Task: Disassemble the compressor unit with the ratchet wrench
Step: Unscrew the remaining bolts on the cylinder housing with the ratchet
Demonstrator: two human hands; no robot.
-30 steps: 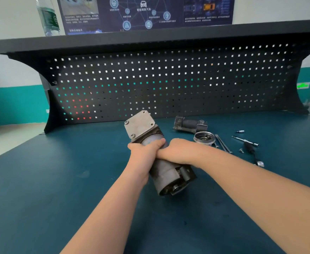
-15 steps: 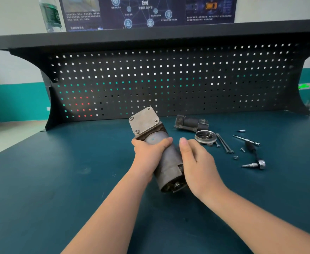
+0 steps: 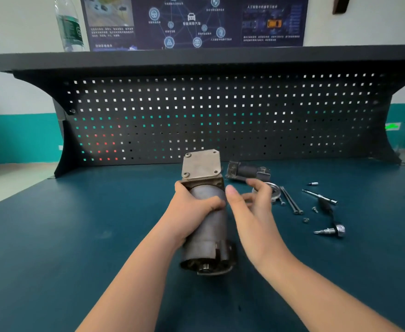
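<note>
Grip comes first: your left hand (image 3: 191, 212) is wrapped round the upper barrel of the compressor unit (image 3: 206, 226), fingers curled across the front just below the square end plate (image 3: 201, 166). Keep that hold firm — it is the only thing steadying the unit, which is tilted with its plate end away from you and its lower end (image 3: 207, 264) at or close to the blue bench (image 3: 77, 236); contact there is not clear from this angle.

Your right hand (image 3: 251, 207) is off the housing, just beside it, fingers loosely spread and holding nothing. It looks free to fetch a tool, so send it to the ratchet wrench (image 3: 330, 219), which lies well to the right with a bit fitted at its head.

Bolts show at the corners of the end plate, and that seems the sensible place to work. Before you crank, lay the body down or brace its lower end on the bench, so the torque goes into the bolt and not into your wrist. Seat the bit square and fully home, then pull in short strokes.

Further out, mind the loose parts: the ring-shaped piece (image 3: 274, 191) and the dark removed component (image 3: 247, 173) lie near your right hand, with two long bolts (image 3: 291, 200) and small screws (image 3: 314, 209) beyond. Reach over them, not through them — a knocked screw rolls easily.
</note>
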